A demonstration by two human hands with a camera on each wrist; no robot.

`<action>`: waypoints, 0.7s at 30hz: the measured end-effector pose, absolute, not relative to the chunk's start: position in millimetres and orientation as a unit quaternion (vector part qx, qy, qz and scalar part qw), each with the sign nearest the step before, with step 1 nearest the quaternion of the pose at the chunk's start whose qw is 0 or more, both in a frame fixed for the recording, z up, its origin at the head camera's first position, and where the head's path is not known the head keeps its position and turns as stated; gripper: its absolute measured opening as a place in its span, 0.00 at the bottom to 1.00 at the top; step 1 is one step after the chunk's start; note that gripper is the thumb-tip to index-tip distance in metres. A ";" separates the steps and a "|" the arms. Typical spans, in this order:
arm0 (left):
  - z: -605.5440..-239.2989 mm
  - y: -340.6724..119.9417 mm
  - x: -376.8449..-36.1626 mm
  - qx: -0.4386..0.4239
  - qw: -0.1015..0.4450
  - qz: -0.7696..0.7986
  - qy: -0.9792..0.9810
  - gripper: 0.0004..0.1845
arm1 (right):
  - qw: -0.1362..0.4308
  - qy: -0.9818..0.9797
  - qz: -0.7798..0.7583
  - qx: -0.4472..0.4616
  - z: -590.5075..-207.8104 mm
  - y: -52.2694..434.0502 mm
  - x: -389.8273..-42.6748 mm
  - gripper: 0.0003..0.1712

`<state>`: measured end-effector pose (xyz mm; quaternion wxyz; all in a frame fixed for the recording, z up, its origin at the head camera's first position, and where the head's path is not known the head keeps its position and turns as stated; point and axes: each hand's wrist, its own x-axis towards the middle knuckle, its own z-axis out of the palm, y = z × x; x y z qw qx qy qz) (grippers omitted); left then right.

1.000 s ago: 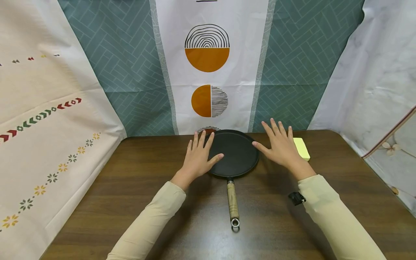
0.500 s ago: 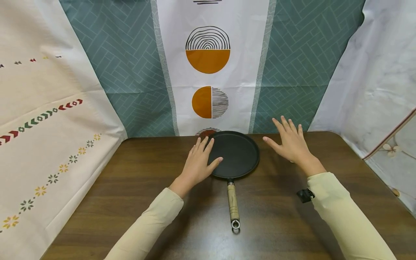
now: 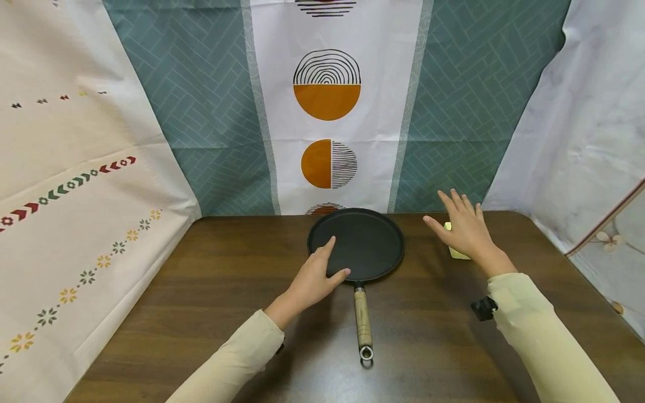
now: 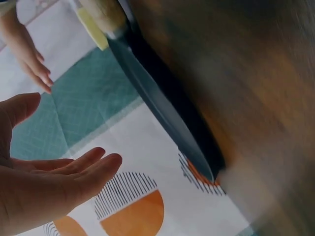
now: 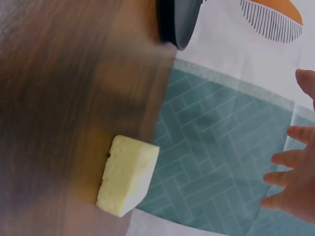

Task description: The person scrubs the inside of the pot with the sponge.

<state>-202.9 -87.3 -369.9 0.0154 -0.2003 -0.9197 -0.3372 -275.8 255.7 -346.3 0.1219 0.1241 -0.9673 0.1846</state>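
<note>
A round black flat pan (image 3: 365, 238) with a wooden handle (image 3: 363, 319) lies on the dark wood table (image 3: 211, 291). My left hand (image 3: 330, 262) is open over the pan's near-left rim, fingers straight; whether it touches the pan is unclear. In the left wrist view the left hand (image 4: 54, 179) shows flat beside the pan's edge (image 4: 162, 110). My right hand (image 3: 456, 218) is open, fingers spread, just above a yellow sponge (image 3: 456, 253) to the pan's right. The right wrist view shows the sponge (image 5: 128, 174) on the table with my fingers (image 5: 288, 169) apart from it.
Patterned cloth backdrops (image 3: 327, 112) hang close behind the table and along the left side (image 3: 75, 196) and right side (image 3: 579, 140). The pan sits against the table's far edge. Bare tabletop lies to the left and in front.
My left hand drew back from the pan's far-left side to its near rim. My right hand moved right and away from the pan, over the sponge.
</note>
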 end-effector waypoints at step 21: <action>-389.9 -75.0 -180.4 -0.132 -0.134 -0.506 -0.842 0.37 | 0.099 -0.968 0.207 0.105 -374.2 281.1 -282.5 0.48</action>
